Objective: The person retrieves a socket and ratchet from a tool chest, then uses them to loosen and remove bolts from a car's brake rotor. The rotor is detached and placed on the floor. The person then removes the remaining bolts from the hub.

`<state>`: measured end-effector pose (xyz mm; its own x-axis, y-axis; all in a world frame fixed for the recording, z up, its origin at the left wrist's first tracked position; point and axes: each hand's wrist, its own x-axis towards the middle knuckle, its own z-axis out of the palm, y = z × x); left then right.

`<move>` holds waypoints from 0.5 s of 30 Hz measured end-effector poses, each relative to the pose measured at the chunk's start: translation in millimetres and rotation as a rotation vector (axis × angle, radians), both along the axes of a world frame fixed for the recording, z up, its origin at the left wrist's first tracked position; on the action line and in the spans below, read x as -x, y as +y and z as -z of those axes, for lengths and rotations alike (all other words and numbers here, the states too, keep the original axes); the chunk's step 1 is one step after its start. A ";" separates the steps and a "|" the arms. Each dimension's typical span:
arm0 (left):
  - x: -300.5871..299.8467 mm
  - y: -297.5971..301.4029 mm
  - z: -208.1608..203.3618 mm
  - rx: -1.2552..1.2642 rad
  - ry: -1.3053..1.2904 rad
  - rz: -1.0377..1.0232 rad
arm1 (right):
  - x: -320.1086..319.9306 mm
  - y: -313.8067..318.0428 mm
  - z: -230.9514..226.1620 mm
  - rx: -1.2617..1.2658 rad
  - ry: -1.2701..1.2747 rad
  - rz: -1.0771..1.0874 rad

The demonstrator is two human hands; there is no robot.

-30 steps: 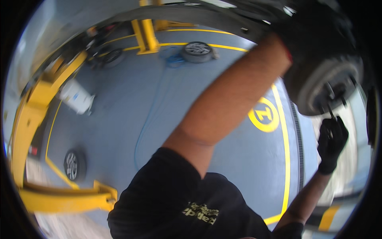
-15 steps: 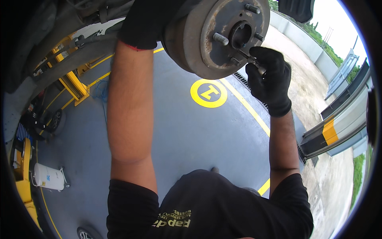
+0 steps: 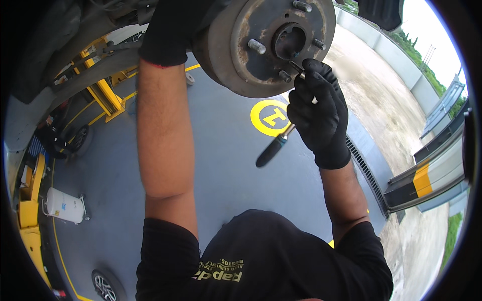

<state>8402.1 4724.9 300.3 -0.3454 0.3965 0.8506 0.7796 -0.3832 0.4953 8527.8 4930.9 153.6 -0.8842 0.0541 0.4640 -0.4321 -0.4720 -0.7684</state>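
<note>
At the top of the head view is a worn, rust-marked brake drum (image 3: 216, 65) with several threaded studs round a dark centre hole. Gloved in black, my right hand (image 3: 321, 103) is closed round a ratchet (image 3: 273, 152), its black handle slanting down to the left below the fist. The slim metal tip of the tool points at the drum face, beside the lower stud and just under the centre hole. My left hand (image 3: 173, 30), in a black glove too, is raised against the drum's left side; its fingers are hidden.
Dark car underbody parts (image 3: 45, 55) hang overhead at left. Farther off stand a yellow lift post (image 3: 108, 98) and a white wheeled tank (image 3: 65, 204). A wheel (image 3: 106, 286) lies at lower left. At right is a striped post (image 3: 422, 180), with a floor drain (image 3: 366, 170) beside it.
My right hand has come a little down and left, and the ratchet's handle now shows below it. In the view the drum has shifted slightly left. My left hand stays at the drum.
</note>
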 end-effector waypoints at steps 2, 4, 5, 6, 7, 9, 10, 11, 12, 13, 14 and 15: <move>-5.8 3.7 -4.5 0.030 0.118 -0.096 | -0.7 17.0 -7.6 -0.419 0.291 0.329; -12.2 10.7 -9.8 0.050 0.159 -0.159 | 13.8 36.9 -11.4 -1.271 0.913 1.115; -12.7 12.1 -9.4 0.050 0.138 -0.179 | 11.2 41.6 -19.6 -1.339 0.936 1.121; -13.0 13.2 -8.8 0.050 0.118 -0.199 | 11.8 36.2 -15.8 -1.147 0.802 1.000; -13.3 13.7 -7.8 0.044 0.115 -0.196 | 10.5 24.8 -10.5 -0.958 0.667 0.877; -7.3 2.5 -2.2 0.041 0.119 -0.167 | -3.9 0.3 -5.2 -0.387 0.135 0.342; -7.9 -0.2 -2.0 0.055 0.135 -0.197 | -6.8 1.4 -7.9 -0.292 0.044 0.236; -9.4 -1.3 -3.1 0.070 0.151 -0.221 | -8.6 4.1 -9.1 -0.196 -0.047 0.135; -11.5 0.2 -4.0 0.087 0.167 -0.242 | 4.0 11.1 -1.5 -0.714 0.361 0.605; -14.0 3.1 -4.2 0.073 0.153 -0.244 | 11.7 20.3 -3.6 -0.878 0.527 0.787; -16.1 4.7 -2.2 0.060 0.136 -0.253 | 19.3 25.5 -7.1 -1.038 0.697 0.959; -16.5 5.5 -0.2 0.048 0.119 -0.263 | 22.5 26.1 -9.1 -1.195 0.870 1.131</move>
